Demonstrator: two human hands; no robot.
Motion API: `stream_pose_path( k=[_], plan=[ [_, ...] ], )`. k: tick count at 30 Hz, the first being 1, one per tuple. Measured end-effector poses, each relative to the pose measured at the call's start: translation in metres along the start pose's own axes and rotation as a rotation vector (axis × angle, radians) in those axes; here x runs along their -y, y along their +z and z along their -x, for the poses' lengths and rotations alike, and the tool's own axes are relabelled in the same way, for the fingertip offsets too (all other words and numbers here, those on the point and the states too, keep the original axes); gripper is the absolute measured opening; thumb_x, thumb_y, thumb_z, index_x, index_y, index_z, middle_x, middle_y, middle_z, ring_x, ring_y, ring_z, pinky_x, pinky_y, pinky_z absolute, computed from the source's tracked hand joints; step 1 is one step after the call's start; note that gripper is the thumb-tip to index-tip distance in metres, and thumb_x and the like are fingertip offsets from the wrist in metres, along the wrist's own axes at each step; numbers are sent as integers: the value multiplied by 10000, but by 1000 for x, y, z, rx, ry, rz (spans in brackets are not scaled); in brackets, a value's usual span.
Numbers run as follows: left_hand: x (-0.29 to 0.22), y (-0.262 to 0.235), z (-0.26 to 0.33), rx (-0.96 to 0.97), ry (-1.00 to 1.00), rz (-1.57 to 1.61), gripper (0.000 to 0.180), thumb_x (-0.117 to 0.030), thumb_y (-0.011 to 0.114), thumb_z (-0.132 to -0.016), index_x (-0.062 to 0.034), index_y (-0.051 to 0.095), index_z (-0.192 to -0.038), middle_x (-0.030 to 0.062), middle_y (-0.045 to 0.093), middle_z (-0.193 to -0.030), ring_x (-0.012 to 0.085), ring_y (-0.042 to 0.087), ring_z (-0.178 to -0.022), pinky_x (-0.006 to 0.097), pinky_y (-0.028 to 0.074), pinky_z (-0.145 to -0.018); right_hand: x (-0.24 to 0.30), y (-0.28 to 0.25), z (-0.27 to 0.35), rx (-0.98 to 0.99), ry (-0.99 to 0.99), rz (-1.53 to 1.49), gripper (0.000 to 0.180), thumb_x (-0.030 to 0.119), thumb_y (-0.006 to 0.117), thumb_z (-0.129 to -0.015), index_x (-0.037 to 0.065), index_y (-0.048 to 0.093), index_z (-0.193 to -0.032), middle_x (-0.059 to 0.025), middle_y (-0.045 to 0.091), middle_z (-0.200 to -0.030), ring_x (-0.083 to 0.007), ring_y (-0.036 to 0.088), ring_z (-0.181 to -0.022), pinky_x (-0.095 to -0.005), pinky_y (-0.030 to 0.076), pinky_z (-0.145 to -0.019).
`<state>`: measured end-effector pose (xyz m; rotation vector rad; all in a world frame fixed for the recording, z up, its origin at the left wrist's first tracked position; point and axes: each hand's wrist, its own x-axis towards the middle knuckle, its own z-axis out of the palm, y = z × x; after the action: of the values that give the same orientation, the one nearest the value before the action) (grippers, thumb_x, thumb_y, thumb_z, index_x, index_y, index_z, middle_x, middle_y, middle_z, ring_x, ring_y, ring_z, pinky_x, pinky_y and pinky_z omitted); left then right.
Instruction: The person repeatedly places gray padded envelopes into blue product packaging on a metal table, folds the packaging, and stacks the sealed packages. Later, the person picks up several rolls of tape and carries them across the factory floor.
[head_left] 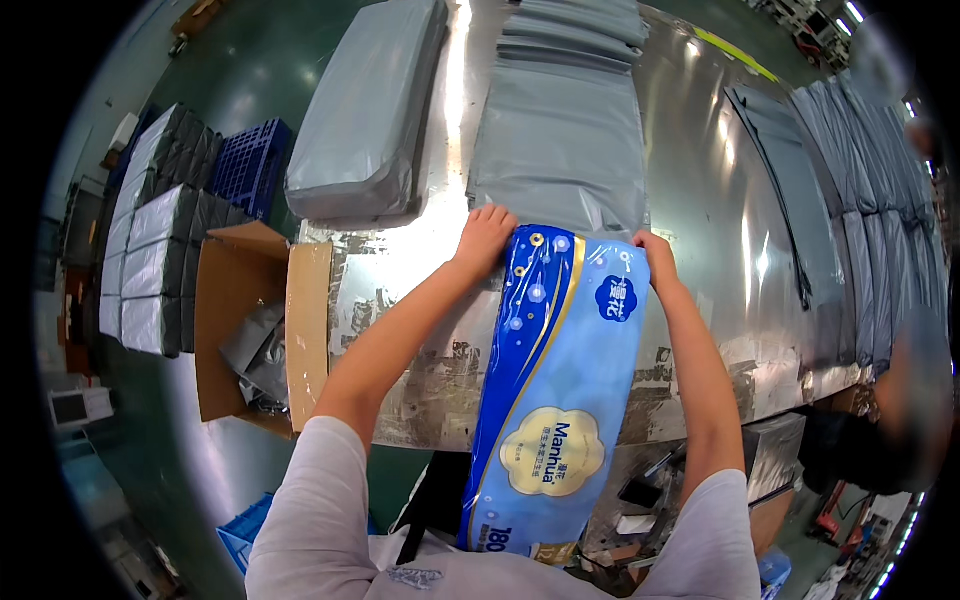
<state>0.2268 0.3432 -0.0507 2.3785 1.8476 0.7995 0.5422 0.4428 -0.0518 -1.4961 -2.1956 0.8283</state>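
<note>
A long blue and gold plastic-wrapped pack [555,380] lies lengthwise from my chest out onto the shiny metal table [700,190]. My left hand [482,238] grips its far left corner and my right hand [655,258] grips its far right corner. The pack's far end meets the near edge of a flat grey mailer bag [560,150] lying on the table. Whether the end is inside the bag's mouth cannot be told.
A stack of grey mailer bags [365,120] lies at the left of the table, more grey bags [860,200] at the right. An open cardboard box [255,330] stands left of the table, with wrapped parcels [150,240] and a blue crate [250,165] beyond. Another person [900,400] stands at the right.
</note>
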Motion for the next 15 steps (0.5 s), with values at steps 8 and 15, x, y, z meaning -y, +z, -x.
stream_pose_path(
  k=[8,15],
  plan=[
    [-27,-14,17,-143,-483,461,182,-36,491,-691,-61,387,-838,175,506,-700,380,508,-670,443,387,-589,36,-1,84,-424,-186,-178,60,23,509,-768,3,489,-820,-105,562,-790,-201,557,-788,-290,427,-715],
    [-27,1,14,100,-601,151,168,-62,439,-723,-32,418,-886,170,561,-774,343,566,-699,419,442,-621,32,21,65,-239,154,116,216,174,427,-803,34,447,-966,-186,557,-836,-319,550,-814,-369,420,-698]
  ],
)
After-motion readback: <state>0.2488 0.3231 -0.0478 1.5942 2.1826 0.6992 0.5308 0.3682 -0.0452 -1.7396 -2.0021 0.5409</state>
